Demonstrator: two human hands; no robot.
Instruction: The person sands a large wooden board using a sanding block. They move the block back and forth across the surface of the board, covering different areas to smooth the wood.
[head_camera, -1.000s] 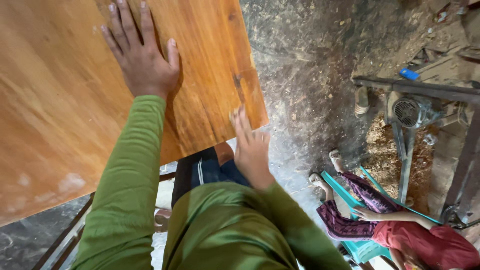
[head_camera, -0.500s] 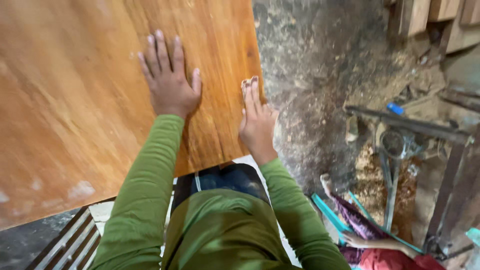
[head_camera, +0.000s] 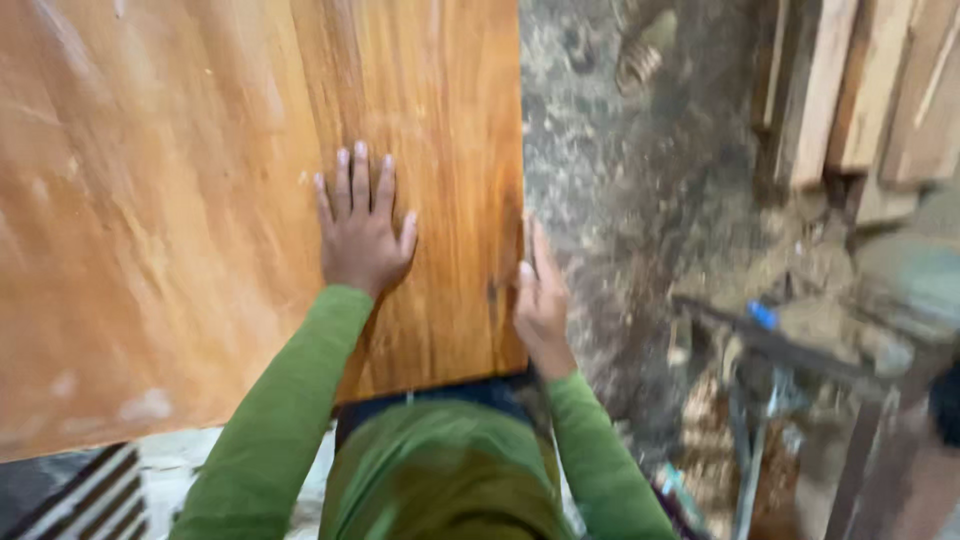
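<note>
While left hand (head_camera: 362, 238) presses flat | wooden panel (head_camera: 200, 200) beneath fingers (head_camera: 358, 172)

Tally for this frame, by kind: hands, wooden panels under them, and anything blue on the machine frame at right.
Hands: 2, left hand flat on the panel, right hand at its right edge
Wooden panel: 1
Small blue object on the metal frame: 1
Total: 4
</note>
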